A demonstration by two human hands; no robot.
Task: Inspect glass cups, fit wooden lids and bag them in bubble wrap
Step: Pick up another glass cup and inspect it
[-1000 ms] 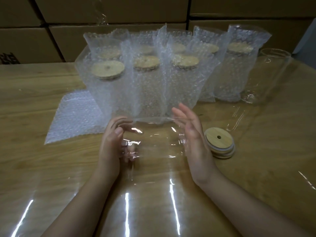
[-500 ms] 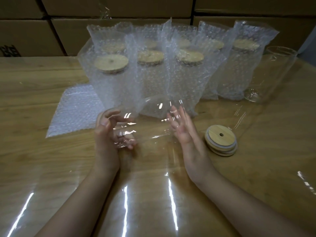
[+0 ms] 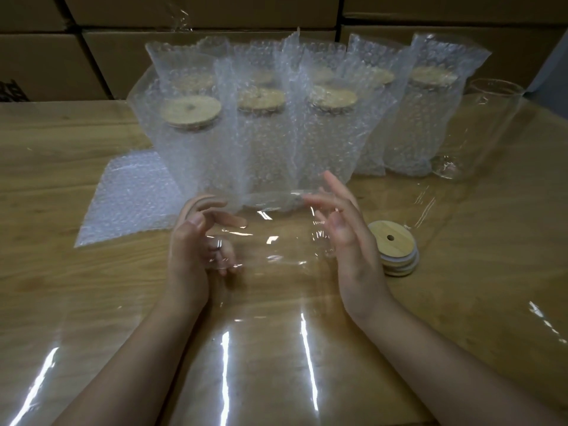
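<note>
I hold a clear glass cup (image 3: 272, 238) on its side just above the table, between both hands. My left hand (image 3: 190, 250) curls its thumb and fingers round the cup's left end. My right hand (image 3: 347, 241) presses fairly straight, spread fingers against the right end. A short stack of wooden lids (image 3: 395, 250), the top one with a centre hole, lies just right of my right hand. Behind the cup stand several lidded cups in bubble wrap bags (image 3: 261, 133).
One bare glass cup (image 3: 479, 130) stands at the back right beside the bagged row. Flat bubble wrap bags (image 3: 129, 204) lie to the left. The wooden table (image 3: 491, 272) wears a shiny clear film. Cardboard boxes (image 3: 199, 10) wall off the back.
The cup has tilted and turned between my hands and sits a little higher. My right fingers have spread and shifted along its end. The lids and bagged cups have not moved.
</note>
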